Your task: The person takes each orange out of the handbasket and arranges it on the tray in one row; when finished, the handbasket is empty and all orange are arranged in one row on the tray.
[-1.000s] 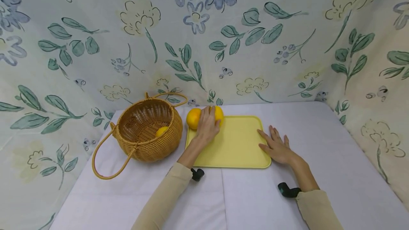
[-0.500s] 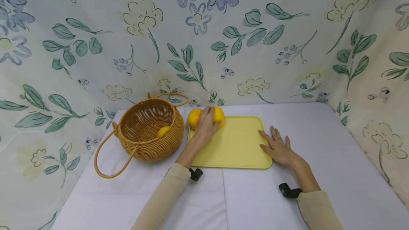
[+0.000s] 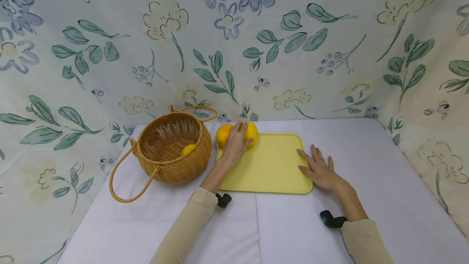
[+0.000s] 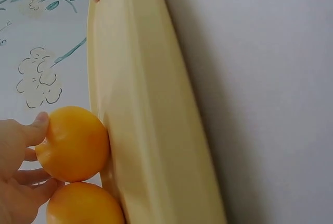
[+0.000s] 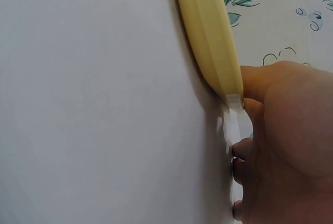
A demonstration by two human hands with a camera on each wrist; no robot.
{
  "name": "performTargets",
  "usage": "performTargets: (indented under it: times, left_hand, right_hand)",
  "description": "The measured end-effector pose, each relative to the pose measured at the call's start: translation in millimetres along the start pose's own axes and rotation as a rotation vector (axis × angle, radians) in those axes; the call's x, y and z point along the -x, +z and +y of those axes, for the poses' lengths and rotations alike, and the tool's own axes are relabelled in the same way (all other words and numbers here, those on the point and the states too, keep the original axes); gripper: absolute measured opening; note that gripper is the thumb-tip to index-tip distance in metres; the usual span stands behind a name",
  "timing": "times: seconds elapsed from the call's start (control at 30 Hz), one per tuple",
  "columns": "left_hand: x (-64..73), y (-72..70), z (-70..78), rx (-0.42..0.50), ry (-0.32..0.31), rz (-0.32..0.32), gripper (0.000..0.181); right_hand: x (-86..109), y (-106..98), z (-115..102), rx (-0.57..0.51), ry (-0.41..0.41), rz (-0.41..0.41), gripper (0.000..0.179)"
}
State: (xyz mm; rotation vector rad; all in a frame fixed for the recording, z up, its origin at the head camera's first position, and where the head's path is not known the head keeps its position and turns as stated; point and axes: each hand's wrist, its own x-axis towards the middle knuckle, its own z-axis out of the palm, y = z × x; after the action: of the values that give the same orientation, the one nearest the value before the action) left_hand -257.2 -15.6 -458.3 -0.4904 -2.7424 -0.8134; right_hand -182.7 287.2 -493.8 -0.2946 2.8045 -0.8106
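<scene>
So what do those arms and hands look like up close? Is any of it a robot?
They're a person's, not a robot's. The left hand and right hand are bare, without gloves. The left sleeve and right sleeve are long and beige, ending short of the hands. A small, bent black device shows by the left cuff and another by the right. No cables show.

No readable writing in sight.
From where I stand, I can read no word, brand or number on the basket (image 3: 190, 169) at left, the tray (image 3: 271, 166), the fruit (image 4: 75, 143) or the far backdrop (image 3: 271, 68).
</scene>
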Motion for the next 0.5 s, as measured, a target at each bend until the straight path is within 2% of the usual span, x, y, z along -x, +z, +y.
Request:
performTargets:
  times: [0.37,0.5]
  left_hand:
    - [0.1,-3.1,-1.4,0.005,0.001,-0.076,0.065]
    - [1.8,-8.9,-1.8,0.015,0.021,-0.056,0.064]
  right_hand:
    - [0.2,0.7,1.4,0.004,-0.001,-0.002,0.066]
    - [0.0,0.5,0.7,0.001,-0.008,-0.001,0.066]
